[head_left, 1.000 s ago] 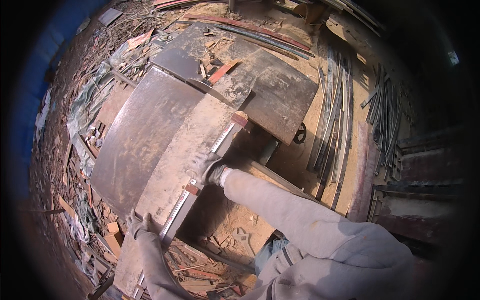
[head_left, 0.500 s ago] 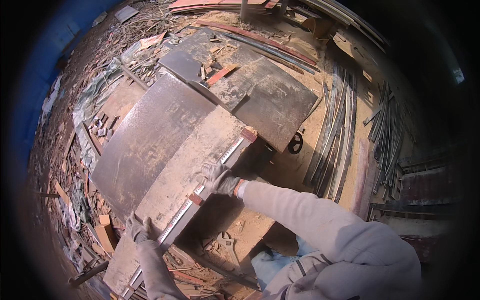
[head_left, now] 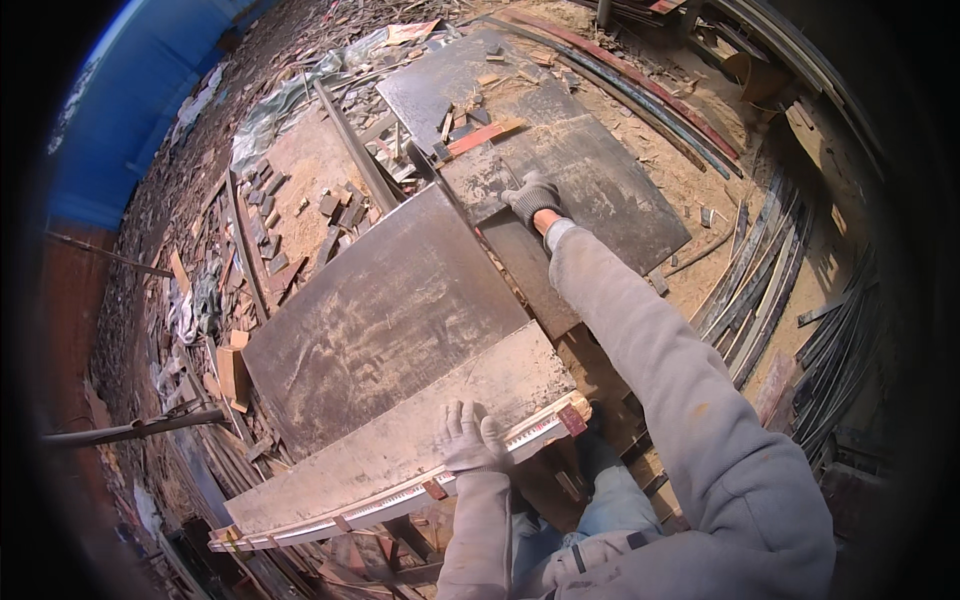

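My left hand (head_left: pixel 470 437), in a grey work glove, lies on a pale, dusty plank (head_left: pixel 400 430) with its fingers stretched out. Along the plank's near edge runs a rail with a white measuring strip (head_left: pixel 530 435) and several reddish-brown blocks (head_left: pixel 573 419). My right arm reaches far forward. The gloved right hand (head_left: pixel 535 197) is curled at a small grey board piece (head_left: pixel 478 188) on the far dark panel (head_left: pixel 610 170); what its fingers close on is hidden. Between the hands lies a large dark, scuffed tabletop (head_left: pixel 390 310) with sawdust on it.
Wood offcuts (head_left: pixel 345 210) litter the ground and board at left. A red strip (head_left: pixel 487 136) lies on the far panel. Long dark strips (head_left: pixel 765 270) are stacked at right. A pole (head_left: pixel 130 432) juts in at left, near a blue wall (head_left: pixel 150 100).
My right hand has left the measuring rail and reached forward to the far panel. My left hand has shifted right along the plank. The whole view has turned and moved.
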Available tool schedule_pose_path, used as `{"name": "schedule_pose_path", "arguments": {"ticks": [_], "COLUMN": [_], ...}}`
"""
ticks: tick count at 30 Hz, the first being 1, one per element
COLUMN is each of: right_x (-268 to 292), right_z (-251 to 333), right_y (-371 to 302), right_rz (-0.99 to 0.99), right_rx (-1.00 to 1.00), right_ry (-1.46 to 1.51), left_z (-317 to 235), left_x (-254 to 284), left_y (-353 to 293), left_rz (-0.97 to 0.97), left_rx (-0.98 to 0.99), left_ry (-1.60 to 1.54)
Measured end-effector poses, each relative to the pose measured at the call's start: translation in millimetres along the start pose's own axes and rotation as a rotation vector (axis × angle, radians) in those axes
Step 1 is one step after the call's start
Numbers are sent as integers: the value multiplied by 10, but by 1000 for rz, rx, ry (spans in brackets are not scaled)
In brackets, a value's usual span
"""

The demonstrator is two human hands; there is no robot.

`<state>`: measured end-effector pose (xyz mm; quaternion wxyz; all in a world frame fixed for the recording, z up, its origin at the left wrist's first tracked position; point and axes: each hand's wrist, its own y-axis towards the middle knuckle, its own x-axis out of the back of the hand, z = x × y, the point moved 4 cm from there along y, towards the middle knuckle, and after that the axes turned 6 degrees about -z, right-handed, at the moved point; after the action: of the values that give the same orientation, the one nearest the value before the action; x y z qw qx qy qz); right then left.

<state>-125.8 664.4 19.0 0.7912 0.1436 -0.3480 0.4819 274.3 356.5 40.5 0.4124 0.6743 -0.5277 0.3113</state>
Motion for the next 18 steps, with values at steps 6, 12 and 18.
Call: {"name": "schedule_pose_path", "arguments": {"ticks": [6, 12, 18], "right_x": [610, 688, 690], "right_z": [-665, -1169, -1289], "right_y": [-899, -2362, -2839], "right_rz": [345, 470, 337], "right_rx": [-291, -306, 140], "right_ry": [495, 448, -195], "left_z": [-272, -113, -415], "left_x": [130, 72, -257], "left_y": [-713, -1159, -483], "left_rz": [67, 60, -59], "left_rx": [42, 83, -22], "left_ry": [44, 88, -32]}}
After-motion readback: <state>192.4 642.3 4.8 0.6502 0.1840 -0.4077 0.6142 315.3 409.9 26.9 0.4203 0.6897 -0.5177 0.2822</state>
